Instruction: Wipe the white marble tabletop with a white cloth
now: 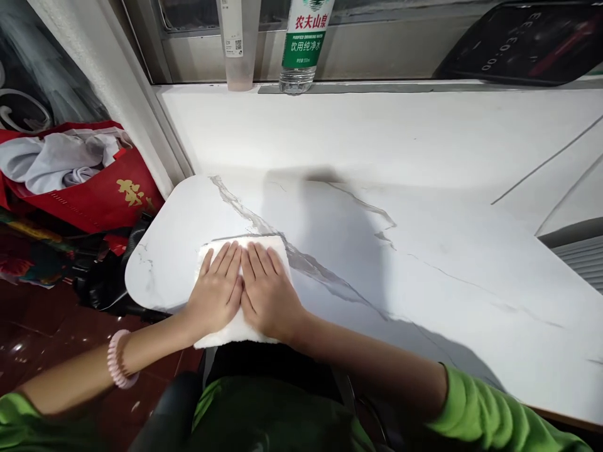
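A white folded cloth (277, 246) lies near the left front corner of a white marble-patterned table (424, 251). My left hand (217, 287) and my right hand (266, 292) rest side by side on top of the cloth, palms down, fingers stretched flat and pointing away from me. Both hands press on the cloth and cover most of it; only its far edge and its near edge show. A pink bead bracelet (117, 360) sits on my left wrist.
A water bottle (301, 44) with a green label and a tall pale cup (239, 47) stand on the window ledge at the back. A dark device (522, 41) leans at the back right. A red bag (101, 188) with clothes sits on the floor to the left.
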`<state>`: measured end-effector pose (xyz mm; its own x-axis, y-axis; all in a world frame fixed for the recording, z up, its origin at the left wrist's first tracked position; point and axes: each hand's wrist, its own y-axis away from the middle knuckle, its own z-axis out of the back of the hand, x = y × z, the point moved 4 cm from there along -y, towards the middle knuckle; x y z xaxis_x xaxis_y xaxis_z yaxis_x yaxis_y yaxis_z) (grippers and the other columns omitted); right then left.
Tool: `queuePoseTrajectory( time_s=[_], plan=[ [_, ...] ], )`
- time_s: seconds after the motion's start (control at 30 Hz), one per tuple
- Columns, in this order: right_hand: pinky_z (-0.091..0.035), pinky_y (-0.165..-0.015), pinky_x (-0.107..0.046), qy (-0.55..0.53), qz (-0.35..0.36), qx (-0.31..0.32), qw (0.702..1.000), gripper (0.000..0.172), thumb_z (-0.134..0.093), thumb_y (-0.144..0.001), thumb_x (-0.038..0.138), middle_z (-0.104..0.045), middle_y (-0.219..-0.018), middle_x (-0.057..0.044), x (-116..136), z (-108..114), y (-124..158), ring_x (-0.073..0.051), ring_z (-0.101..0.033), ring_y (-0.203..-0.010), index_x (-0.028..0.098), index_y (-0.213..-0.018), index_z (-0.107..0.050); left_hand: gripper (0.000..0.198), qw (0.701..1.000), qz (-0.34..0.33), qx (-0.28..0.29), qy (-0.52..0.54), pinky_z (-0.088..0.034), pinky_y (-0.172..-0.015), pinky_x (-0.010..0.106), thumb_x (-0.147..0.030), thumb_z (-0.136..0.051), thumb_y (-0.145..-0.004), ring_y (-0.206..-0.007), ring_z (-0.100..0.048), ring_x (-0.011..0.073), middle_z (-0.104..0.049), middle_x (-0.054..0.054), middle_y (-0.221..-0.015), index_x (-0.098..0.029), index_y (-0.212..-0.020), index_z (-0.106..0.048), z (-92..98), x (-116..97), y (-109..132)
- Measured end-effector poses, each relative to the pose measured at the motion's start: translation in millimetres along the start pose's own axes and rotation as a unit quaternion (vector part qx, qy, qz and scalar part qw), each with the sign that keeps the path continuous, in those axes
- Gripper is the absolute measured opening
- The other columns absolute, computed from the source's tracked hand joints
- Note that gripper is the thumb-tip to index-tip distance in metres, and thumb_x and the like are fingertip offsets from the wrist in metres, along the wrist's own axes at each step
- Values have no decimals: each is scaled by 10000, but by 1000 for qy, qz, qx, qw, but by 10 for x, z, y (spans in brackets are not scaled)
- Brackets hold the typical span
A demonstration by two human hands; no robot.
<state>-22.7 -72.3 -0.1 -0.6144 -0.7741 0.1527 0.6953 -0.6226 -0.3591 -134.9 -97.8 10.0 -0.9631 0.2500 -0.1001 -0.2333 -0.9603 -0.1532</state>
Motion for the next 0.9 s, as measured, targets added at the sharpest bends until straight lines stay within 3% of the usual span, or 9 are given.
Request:
queuePoseTrajectory(
  time_s=[0.1, 0.2, 0.43, 0.57, 0.73, 0.9],
  plan=[
    [-240, -1198, -569, -2, -9, 21, 1000, 646, -372, -919, 272, -393, -1523, -293, -3, -48, -145, -396, -318, -1453, -103, -1443, -418, 565, 1000, 11, 18, -4, -182, -1249, 483, -221, -257, -985, -1495, -287, 259, -378, 178, -1572, -13, -1495, -381, -11, 118, -79],
    [-227, -1201, -544, 2, -43, 40, 998, 633, -354, -932, 254, -388, -1537, -268, -120, -141, -453, -377, -324, -1454, -88, -1462, -396, 575, 999, 18, 37, -8, -173, -1246, 478, -213, -251, -974, -1499, -277, 247, -354, 168, -1586, -15, -1502, -367, -45, 369, -359],
    [-226, -1173, -517, 18, -104, 31, 994, 606, -302, -939, 207, -427, -1512, -274, -635, -459, -1523, -370, -360, -1426, -109, -1449, -390, 572, 998, 29, 63, 4, -163, -1240, 424, -221, -263, -976, -1507, -250, 191, -318, 97, -1617, -116, -1533, -334, -108, 1169, -1428],
    [-227, -1164, -523, 14, -141, 16, 990, 600, -307, -928, 201, -440, -1500, -278, -912, -602, -1936, -366, -369, -1418, -108, -1433, -410, 568, 997, 16, 69, 7, -171, -1236, 396, -207, -273, -971, -1502, -262, 178, -323, 75, -1617, -152, -1531, -346, -139, 1422, -1907],
    [-236, -1164, -518, 11, -147, 9, 989, 589, -304, -928, 178, -427, -1514, -269, -1045, -675, -2063, -344, -366, -1425, -90, -1442, -411, 565, 997, 20, 72, -3, -145, -1240, 385, -192, -254, -985, -1509, -238, 175, -297, 101, -1626, -95, -1539, -312, -176, 1484, -2059],
    [-266, -1150, -535, 4, -130, -12, 991, 574, -314, -928, 175, -452, -1499, -261, -954, -643, -1919, -337, -387, -1418, -65, -1434, -438, 570, 997, 22, 69, -16, -130, -1241, 386, -208, -240, -994, -1515, -222, 189, -278, 108, -1631, -68, -1544, -293, -181, 1421, -1878]
  ],
)
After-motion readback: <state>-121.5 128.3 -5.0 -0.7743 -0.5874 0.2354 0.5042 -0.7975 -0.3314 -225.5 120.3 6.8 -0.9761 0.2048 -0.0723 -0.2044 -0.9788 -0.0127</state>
